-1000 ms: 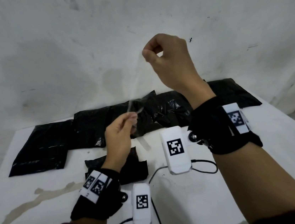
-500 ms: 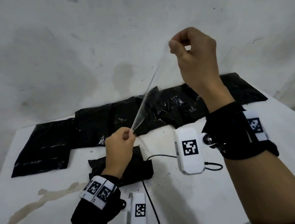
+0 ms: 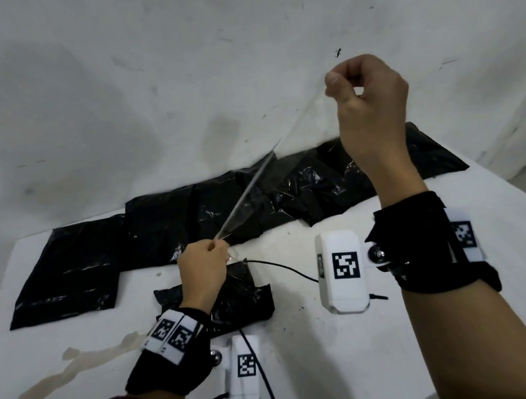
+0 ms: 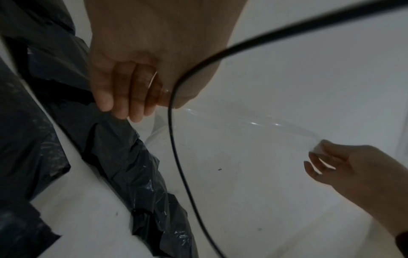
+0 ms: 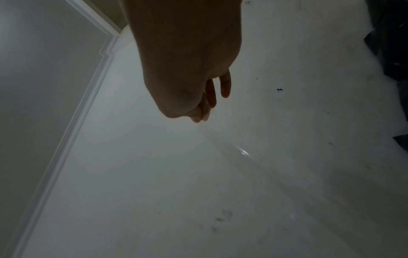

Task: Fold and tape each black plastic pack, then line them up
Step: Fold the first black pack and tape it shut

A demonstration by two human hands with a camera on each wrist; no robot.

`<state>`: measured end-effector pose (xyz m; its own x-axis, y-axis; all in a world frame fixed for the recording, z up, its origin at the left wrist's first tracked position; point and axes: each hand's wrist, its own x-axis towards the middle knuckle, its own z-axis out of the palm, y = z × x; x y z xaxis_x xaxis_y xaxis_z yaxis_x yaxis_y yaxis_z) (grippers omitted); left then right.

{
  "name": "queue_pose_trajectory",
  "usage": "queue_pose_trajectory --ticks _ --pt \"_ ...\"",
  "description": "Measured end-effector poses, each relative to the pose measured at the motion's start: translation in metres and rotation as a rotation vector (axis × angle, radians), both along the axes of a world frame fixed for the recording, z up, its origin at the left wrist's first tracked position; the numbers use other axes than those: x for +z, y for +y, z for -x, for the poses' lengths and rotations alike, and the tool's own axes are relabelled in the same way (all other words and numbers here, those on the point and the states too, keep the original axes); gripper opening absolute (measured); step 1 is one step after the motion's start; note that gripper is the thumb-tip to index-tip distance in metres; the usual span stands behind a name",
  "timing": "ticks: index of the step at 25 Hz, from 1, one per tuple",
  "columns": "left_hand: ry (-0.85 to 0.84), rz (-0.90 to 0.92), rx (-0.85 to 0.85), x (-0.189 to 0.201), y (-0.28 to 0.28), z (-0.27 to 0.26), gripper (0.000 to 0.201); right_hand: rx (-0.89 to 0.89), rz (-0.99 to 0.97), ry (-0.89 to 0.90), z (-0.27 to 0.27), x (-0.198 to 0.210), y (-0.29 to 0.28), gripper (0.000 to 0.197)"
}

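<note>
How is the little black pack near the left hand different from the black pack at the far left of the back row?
The little pack is bunched and crinkly; the far-left pack lies flat and smooth. The little pack looks smaller and sits alone at the front, partly hidden by the left hand; the far-left pack sits in the row by the wall, uncovered. Both are shiny black plastic on the white table.

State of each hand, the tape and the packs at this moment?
Left hand: pinches the tape's lower end.
Right hand: raised, pinches the upper end.
Clear tape: stretched taut between the hands.
Folded pack: on the table under the left hand.
Row of packs: lined along the wall.
</note>
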<state>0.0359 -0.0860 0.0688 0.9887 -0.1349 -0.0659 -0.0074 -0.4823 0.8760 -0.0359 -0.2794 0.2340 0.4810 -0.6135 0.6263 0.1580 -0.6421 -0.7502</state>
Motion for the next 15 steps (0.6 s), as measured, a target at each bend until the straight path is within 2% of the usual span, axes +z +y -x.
queue_pose_trajectory --ticks 2,3,5,8,10,12,15 --pt "-0.101 -0.055 0.005 0.0 0.003 -0.004 0.031 -0.023 -0.003 0.012 0.001 -0.001 -0.004 0.008" --pt "-0.092 -0.046 0.005 0.0 0.003 -0.006 0.03 -0.038 -0.012 0.018 0.002 -0.003 -0.006 0.008" --pt "0.074 0.134 0.011 0.005 0.002 -0.007 0.026 -0.076 -0.046 0.015 0.001 -0.006 -0.009 0.009" --pt "0.466 0.515 -0.021 0.016 -0.001 0.003 0.021 -0.108 -0.074 0.034 -0.001 -0.011 -0.015 0.008" --pt "0.588 0.596 -0.065 0.019 0.0 0.01 0.029 -0.119 -0.081 0.072 -0.003 -0.014 -0.018 0.007" --pt "0.608 0.558 -0.09 0.018 0.002 0.015 0.038 -0.13 -0.086 0.099 -0.007 -0.016 -0.021 0.011" --pt "0.519 0.368 -0.136 0.016 0.002 0.024 0.048 -0.142 -0.085 0.104 -0.012 -0.017 -0.025 0.014"
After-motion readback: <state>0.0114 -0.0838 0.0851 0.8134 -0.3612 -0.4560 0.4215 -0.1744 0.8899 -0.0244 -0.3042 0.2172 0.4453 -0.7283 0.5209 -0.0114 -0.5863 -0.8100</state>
